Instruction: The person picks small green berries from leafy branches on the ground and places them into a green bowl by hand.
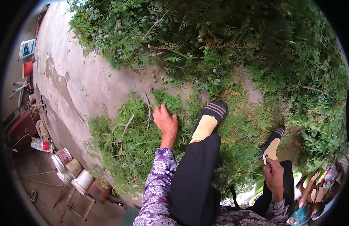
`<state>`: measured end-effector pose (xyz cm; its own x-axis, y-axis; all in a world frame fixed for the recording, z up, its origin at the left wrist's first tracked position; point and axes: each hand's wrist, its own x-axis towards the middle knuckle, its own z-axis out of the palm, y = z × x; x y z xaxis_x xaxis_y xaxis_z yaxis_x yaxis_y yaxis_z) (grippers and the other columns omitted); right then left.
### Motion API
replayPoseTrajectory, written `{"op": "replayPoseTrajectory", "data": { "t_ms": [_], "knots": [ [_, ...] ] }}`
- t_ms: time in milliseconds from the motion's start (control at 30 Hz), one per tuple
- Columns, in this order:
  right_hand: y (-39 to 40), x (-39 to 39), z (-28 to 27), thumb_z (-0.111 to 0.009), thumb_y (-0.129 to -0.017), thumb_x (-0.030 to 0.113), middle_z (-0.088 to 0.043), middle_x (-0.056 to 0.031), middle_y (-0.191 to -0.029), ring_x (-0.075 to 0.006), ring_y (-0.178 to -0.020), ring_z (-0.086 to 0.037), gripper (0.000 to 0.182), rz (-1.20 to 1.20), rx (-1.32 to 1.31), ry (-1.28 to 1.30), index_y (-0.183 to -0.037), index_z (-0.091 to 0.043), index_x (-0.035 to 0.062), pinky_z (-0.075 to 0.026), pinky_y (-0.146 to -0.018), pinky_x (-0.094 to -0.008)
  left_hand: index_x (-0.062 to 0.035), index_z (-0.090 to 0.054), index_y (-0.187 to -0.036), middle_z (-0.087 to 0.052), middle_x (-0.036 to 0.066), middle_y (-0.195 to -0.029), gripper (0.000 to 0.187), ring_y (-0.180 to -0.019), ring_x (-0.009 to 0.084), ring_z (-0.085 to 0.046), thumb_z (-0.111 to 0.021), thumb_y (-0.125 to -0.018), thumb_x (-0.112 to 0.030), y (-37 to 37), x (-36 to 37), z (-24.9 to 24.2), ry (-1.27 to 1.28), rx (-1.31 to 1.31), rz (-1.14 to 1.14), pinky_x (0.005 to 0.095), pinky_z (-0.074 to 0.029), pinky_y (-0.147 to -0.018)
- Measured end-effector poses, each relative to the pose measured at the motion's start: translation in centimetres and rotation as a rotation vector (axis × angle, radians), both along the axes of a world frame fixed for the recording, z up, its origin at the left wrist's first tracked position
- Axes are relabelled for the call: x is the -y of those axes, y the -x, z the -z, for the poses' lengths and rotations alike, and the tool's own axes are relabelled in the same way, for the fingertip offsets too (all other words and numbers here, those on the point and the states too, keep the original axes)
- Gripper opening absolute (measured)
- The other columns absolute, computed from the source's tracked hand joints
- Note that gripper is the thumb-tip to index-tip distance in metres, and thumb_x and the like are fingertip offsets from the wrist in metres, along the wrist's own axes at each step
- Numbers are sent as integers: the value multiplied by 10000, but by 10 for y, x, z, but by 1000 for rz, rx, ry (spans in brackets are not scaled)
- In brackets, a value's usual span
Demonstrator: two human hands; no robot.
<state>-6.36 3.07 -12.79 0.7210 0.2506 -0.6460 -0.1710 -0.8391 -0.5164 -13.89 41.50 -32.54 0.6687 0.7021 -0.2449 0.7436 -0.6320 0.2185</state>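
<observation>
My left hand [166, 122] reaches over a pile of green conifer cuttings [127, 147], its fingers apart and the tips at a small green sprig [167, 100]. Just left of those fingers lies a thin bare twig [148, 109]. My right hand [274, 175] is closed beside my right ankle, the fingers pinched together near the yellow sock [271, 148]. A small dark and pale bit shows at its fingertips; I cannot tell what it is. Both feet, in dark striped shoes [216, 111], rest among the cuttings.
A large heap of leafy branches [219, 34] spreads ahead and to the right. Bare concrete [84, 79] runs along the left. White buckets [83, 181], a wooden frame [84, 209] and a red container [27, 69] stand at far left. Several shoes [300, 214] lie at lower right.
</observation>
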Motion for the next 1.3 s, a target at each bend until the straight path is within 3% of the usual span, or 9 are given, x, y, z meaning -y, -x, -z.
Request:
{"op": "replayPoseTrajectory", "data": {
  "t_ms": [233, 333, 467, 900, 967, 1033, 1133, 1167, 1300],
  "knots": [
    [0, -7, 13, -605, -714, 7, -540, -100, -730, -151, -615, -522, 281, 68, -18, -3, -986, -556, -42, -423, -579, -239, -37, -564, -820, -556, 127, -891, 132, -885, 308, -480, -595, -701, -84, 21, -25, 39, 12, 145, -9, 393, -387, -792],
    [-15, -32, 33, -607, -724, 35, -542, -111, -735, -164, -623, -526, 281, 85, -95, -25, -985, -550, -49, -427, -586, -254, -15, -544, -839, -574, 63, -788, 68, -673, 188, -548, -563, -778, -40, 18, -27, 36, 544, 485, -426, 324, -471, -618],
    [-50, -108, 78, -607, -739, 70, -552, -116, -757, -173, -670, -558, 288, 41, 97, -218, -997, -550, -44, -448, -629, -280, 1, -514, -891, -564, 48, -823, 98, -669, 119, -547, -553, -802, -4, -1, -21, -13, 976, 726, -839, 269, -505, -630],
    [-61, -284, 149, -653, -710, 90, -569, -91, -798, -156, -677, -563, 270, -322, 33, -774, -959, -588, 6, -451, -605, -269, 15, -596, -939, -617, 8, -825, 134, -707, 49, -535, -558, -810, 7, 7, -1, -49, 1110, 503, -591, 200, -440, -640],
    [-46, -291, 155, -651, -676, 118, -578, -151, -788, -296, -704, -572, 237, -330, -99, -718, -886, -600, 22, -453, -633, -357, 16, -602, -917, -617, 10, -824, 115, -719, 51, -536, -552, -815, 8, 6, 3, -52, 1128, 525, -601, 201, -440, -652],
    [-36, -293, 161, -667, -671, 141, -573, -140, -754, -295, -703, -570, 243, -368, -96, -730, -876, -595, 32, -448, -624, -360, -21, -551, -715, -537, -32, -679, 102, -622, 28, -447, -577, -812, -41, 17, 5, -42, 1075, 510, -497, 193, -374, -534],
    [-26, -292, 172, -690, -660, 162, -588, -123, -726, -231, -667, -581, 272, -253, -265, -659, -874, -596, 24, -456, -607, -327, -102, -359, -602, -367, -84, -607, 314, -566, 5, -292, -593, -810, -73, 26, 8, -37, 1102, 462, -610, 186, -260, -466],
    [-28, -291, 170, -650, -710, 89, -537, -10, -665, -59, -619, -492, 198, -213, -362, -672, -863, -573, -10, -416, -545, -228, -80, -400, -625, -380, -84, -613, 265, -578, 5, -302, -582, -817, -69, 27, 7, -37, 1157, 459, -615, 183, -267, -474],
    [-27, -285, 184, -625, -739, 56, -533, 9, -661, -43, -612, -491, 152, -195, -499, -667, -858, -567, -20, -418, -541, -207, -49, -440, -658, -380, -87, -619, 200, -596, 3, -315, -558, -819, -33, 24, 9, -42, 1195, 443, -585, 179, -271, -484]
  ]
}}
